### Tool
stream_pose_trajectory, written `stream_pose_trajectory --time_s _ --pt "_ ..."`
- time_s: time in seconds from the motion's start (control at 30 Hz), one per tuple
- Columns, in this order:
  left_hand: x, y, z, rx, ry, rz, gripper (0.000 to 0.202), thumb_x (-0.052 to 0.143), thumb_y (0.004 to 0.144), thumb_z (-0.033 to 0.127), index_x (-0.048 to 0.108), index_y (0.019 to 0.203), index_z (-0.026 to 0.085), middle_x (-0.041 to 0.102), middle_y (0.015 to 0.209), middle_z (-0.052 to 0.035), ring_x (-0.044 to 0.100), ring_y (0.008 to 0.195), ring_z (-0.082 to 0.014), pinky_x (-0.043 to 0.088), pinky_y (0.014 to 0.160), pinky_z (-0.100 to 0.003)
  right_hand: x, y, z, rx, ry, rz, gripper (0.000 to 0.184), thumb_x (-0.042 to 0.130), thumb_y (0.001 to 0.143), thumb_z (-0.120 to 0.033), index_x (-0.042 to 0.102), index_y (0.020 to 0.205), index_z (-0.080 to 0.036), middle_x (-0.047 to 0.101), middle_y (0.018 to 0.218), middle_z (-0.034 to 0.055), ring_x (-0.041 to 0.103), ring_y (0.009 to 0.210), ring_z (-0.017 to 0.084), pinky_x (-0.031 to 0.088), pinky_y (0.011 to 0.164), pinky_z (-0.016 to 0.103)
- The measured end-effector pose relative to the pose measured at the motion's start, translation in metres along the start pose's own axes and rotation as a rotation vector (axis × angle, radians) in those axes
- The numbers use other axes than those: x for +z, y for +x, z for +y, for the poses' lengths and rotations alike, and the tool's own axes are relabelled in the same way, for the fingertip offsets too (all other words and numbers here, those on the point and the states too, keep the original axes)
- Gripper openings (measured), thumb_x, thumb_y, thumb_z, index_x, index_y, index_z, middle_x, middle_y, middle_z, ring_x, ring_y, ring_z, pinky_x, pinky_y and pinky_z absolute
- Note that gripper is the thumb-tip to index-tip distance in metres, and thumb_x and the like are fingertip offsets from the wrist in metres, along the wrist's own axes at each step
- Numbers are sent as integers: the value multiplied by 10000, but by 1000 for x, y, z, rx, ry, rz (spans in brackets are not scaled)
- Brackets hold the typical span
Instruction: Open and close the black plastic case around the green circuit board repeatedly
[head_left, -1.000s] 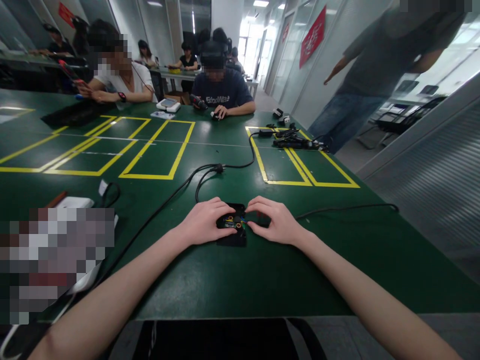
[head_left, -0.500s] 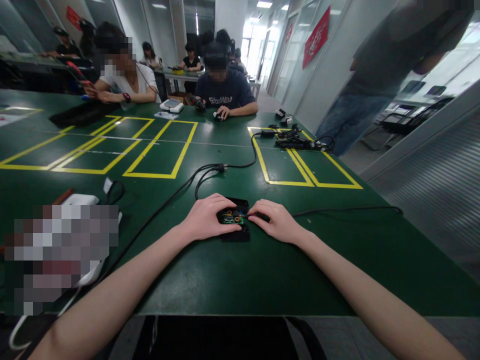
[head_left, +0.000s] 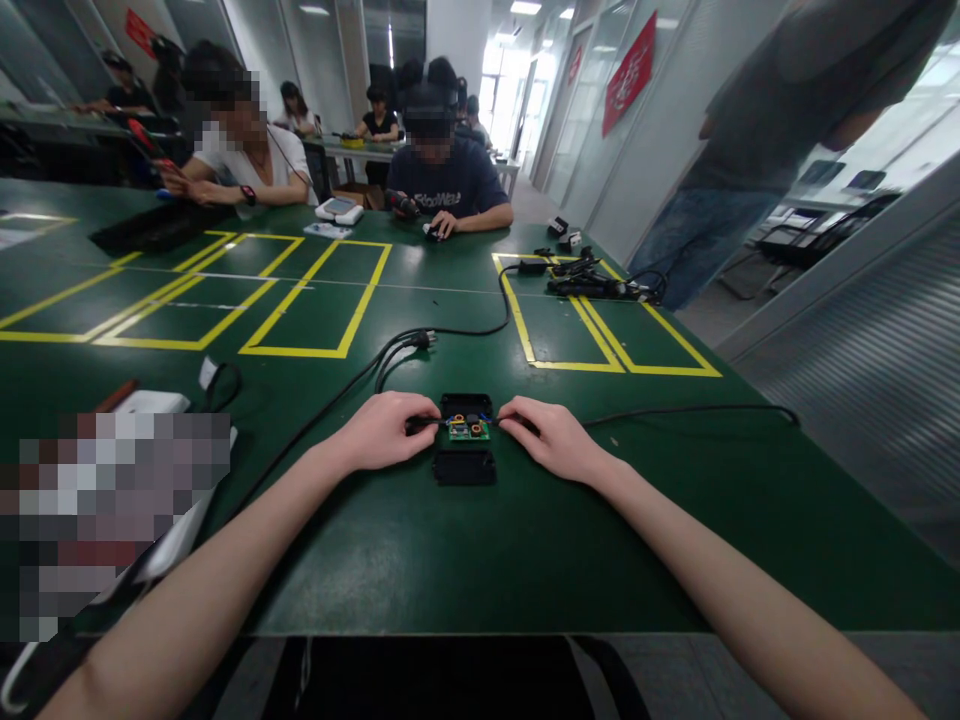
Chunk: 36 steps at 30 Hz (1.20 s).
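Observation:
A small green circuit board (head_left: 469, 430) with copper-wound coils lies between my hands, with wires at both its ends. My left hand (head_left: 394, 430) is closed on the black cable at the board's left end. On the other side, my right hand (head_left: 551, 435) pinches the black cable (head_left: 690, 411) that runs off to the right. One black plastic case half (head_left: 465, 402) sits just behind the board. The other case half (head_left: 465, 467) lies in front of it, apart from the board.
A black cord with a plug (head_left: 424, 340) crosses the green table (head_left: 480, 560) to my left. Further back, black adapters and cables (head_left: 592, 278) lie around yellow tape outlines. A blurred-out item stands at the left. People sit across the table; one person stands at the right.
My left hand has shifted left, from gripping around the board's edges to holding the cable at its left end. The board and both case halves now show more fully. The plug moved slightly left.

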<state>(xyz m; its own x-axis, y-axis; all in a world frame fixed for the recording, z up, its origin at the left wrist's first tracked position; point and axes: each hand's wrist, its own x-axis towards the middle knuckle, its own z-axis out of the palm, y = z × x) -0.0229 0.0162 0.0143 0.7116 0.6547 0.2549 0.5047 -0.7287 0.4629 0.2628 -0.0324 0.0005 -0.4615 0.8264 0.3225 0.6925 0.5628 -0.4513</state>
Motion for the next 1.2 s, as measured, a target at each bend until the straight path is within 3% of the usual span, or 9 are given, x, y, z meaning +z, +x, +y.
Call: stream_pose_trajectory --time_s 0.17,0.27,0.37,0.47,0.93,1.2 --pt "-8 -3 11 -59 -176 -32 151 583 788 251 704 780 161 595 594 31 493 513 -96 367 544 -214 -1 -4 -9 -23 79 -17 221 481 1051 -313 651 956 -210 718 855 44 652 704 173 489 661 280" --pt "-15 -4 19 -110 -331 -123 91 566 695 229 598 646 159 467 524 64 389 493 -73 298 515 -201 -1 -7 -17 -94 141 -88 256 449 1067 -313 657 962 -206 719 858 42 643 700 159 490 673 268" --pt "-19 -5 23 -201 -432 -261 113 580 670 269 561 632 164 458 546 64 391 521 -77 290 517 -202 -1 -8 -23 -147 151 -147 255 459 1067 -305 663 964 -191 721 852 44 632 677 146 476 665 258" --pt "-17 -4 23 -265 -465 -324 132 607 661 293 581 651 163 497 576 53 428 541 -91 312 523 -209 -2 -7 -22 -153 145 -154 243 477 1060 -291 665 951 -182 720 840 46 630 665 143 462 651 254" --pt "-5 -3 13 -158 -184 -130 81 619 753 257 654 777 188 590 585 56 521 540 -110 363 582 -221 0 -3 -6 -35 58 -103 173 539 1025 -280 685 994 -192 744 881 46 650 680 155 473 650 265" --pt "-4 -5 18 -51 87 -73 92 618 804 214 629 716 190 622 716 2 566 633 -144 355 611 -243 -1 -5 -3 -140 88 -70 197 587 1018 -329 716 976 -186 739 878 52 659 699 157 482 648 266"
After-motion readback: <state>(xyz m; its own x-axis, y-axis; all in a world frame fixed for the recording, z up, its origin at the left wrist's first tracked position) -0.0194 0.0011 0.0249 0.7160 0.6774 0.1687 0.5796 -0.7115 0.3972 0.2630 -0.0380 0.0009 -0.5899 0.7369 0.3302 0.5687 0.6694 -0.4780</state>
